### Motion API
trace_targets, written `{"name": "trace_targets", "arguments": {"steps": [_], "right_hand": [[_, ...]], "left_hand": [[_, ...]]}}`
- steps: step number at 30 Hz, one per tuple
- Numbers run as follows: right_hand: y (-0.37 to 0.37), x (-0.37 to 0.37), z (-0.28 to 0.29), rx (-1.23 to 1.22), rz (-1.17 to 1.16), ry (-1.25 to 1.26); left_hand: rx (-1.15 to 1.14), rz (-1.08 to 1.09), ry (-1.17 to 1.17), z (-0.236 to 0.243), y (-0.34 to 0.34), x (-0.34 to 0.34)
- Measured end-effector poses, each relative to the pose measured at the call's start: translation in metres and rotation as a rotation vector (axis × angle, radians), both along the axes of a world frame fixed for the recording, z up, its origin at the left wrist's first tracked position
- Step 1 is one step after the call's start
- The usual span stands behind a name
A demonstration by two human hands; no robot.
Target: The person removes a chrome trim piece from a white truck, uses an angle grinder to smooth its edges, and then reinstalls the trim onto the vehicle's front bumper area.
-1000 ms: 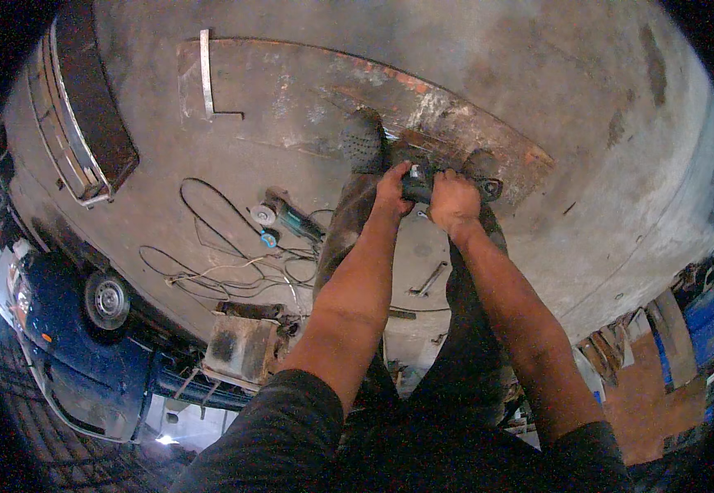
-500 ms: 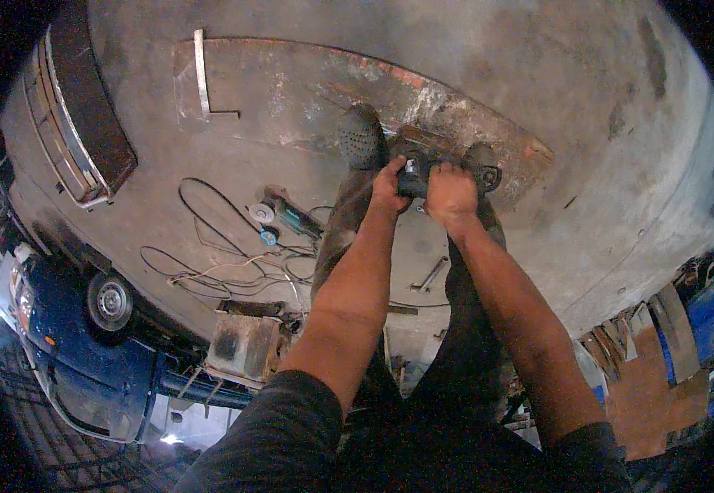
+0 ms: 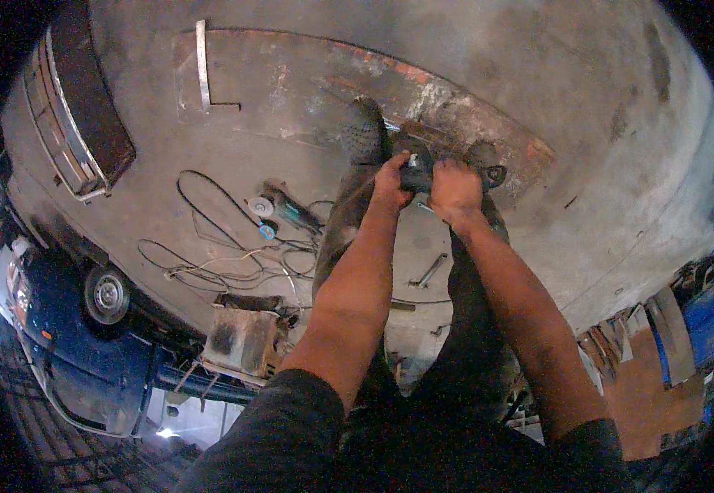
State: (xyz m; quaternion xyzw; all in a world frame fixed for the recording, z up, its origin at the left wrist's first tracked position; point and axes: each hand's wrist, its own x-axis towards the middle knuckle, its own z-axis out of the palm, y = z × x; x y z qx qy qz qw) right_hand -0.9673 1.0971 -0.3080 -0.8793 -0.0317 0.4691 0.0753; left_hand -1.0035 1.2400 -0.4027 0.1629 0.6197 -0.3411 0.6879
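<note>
Between my feet I hold a dark power tool [image 3: 416, 177] that looks like a large angle grinder, above a rusty curved metal sheet [image 3: 291, 78] on the floor. My left hand [image 3: 391, 182] is closed at the tool's left end, thumb up. Wrapped over its body farther right is my right hand [image 3: 457, 189]. The tool's underside and its contact with the sheet are hidden. A thin bright strip [image 3: 391, 127] shows beside my left shoe [image 3: 363, 131]. A flat metal bar with a bent end [image 3: 203, 66] lies across the sheet's left part.
Left of my legs lie a green angle grinder [image 3: 295, 212] and tangled cables [image 3: 225, 275]. A wrench-like tool [image 3: 431, 269] rests between my legs. Nearby stand a worn metal box [image 3: 238, 338] and a blue vehicle [image 3: 86, 353]. Boards [image 3: 649, 386] are at right, a curved frame [image 3: 78, 140] far left.
The view has shifted slightly. Both hands keep their hold on the power tool, which has barely moved.
</note>
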Motion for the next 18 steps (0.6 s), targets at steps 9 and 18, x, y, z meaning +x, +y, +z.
{"name": "trace_targets", "arguments": {"steps": [9, 18], "right_hand": [[0.006, -0.008, -0.004, -0.034, -0.174, 0.094], [0.009, -0.051, -0.028, -0.113, -0.440, 0.203]], "left_hand": [[0.064, -0.073, -0.014, -0.018, 0.002, 0.009], [0.162, -0.422, -0.332, -0.033, 0.002, -0.007]]}}
